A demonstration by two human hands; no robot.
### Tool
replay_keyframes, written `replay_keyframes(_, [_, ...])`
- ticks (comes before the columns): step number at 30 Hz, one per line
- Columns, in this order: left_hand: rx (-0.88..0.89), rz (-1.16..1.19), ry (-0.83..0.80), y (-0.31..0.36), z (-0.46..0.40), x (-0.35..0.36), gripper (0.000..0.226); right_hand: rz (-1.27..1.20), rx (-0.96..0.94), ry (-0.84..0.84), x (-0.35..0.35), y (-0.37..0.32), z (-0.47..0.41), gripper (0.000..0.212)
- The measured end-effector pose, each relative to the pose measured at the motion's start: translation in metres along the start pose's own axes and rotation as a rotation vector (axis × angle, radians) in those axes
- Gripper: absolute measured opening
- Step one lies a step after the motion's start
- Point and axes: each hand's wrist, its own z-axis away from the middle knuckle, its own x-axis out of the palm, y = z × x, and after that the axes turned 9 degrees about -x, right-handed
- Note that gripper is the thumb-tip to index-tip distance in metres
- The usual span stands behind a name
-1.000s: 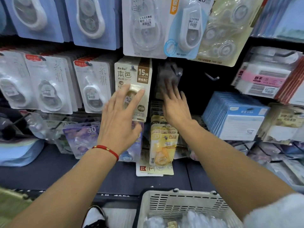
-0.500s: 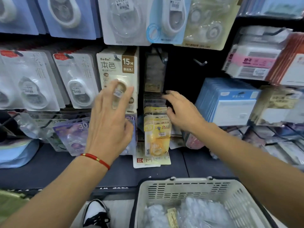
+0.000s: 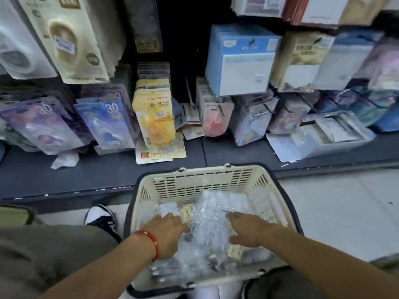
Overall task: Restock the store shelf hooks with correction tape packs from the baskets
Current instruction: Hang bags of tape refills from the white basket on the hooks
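Note:
A cream plastic basket (image 3: 207,180) stands on the floor below the shelf, filled with clear-wrapped correction tape packs (image 3: 212,208). Both my hands are down inside it. My left hand (image 3: 166,231), with a red cord at the wrist, rests on the packs at the basket's left side. My right hand (image 3: 248,230) lies on the packs at the right, fingers spread. Blur hides whether either hand grips a pack. Above, tape packs hang on the shelf hooks: a beige pack (image 3: 69,39), yellow packs (image 3: 154,111) and purple packs (image 3: 43,124).
A dark shelf ledge (image 3: 97,173) runs in front of the hanging stock, with loose cards lying on it. Blue boxed packs (image 3: 239,61) hang at centre right. My shoe (image 3: 101,219) is left of the basket. Pale floor (image 3: 334,208) lies to the right.
Both hands have dropped from the shelf hooks into the basket. The view has tilted down, so the basket now fills the lower middle.

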Motion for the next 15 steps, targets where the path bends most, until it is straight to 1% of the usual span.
replay_keyframes(3, [-0.045,0.063,-0.098,0.015,-0.006,0.023,0.060,0.032,0.034,0.118,0.038,-0.006,-0.005,0.069])
replay_keyframes(4, [-0.057,0.073,-0.113,0.017,-0.007,0.026,0.060,0.009,0.050,0.150,0.043,-0.008,-0.006,0.066])
replay_keyframes(6, [-0.100,0.102,-0.094,0.017,-0.011,0.024,0.058,-0.049,0.067,0.197,0.042,-0.007,-0.008,0.055])
replay_keyframes(8, [-0.160,0.173,-0.032,0.019,-0.014,0.018,0.055,-0.124,0.069,0.245,0.032,0.001,-0.006,0.041])
replay_keyframes(9, [-0.198,0.232,0.000,0.020,-0.016,0.016,0.053,-0.188,0.078,0.270,0.027,0.007,-0.002,0.037])
replay_keyframes(11, [-0.273,0.365,0.077,0.024,-0.017,0.013,0.052,-0.370,0.097,0.319,0.014,0.020,0.007,0.039])
replay_keyframes(12, [-0.303,0.415,0.124,0.026,-0.018,0.012,0.055,-0.478,0.100,0.343,0.007,0.027,0.012,0.040])
replay_keyframes(15, [-0.350,0.453,0.268,0.032,-0.019,0.013,0.066,-0.749,0.136,0.405,-0.007,0.037,0.023,0.041])
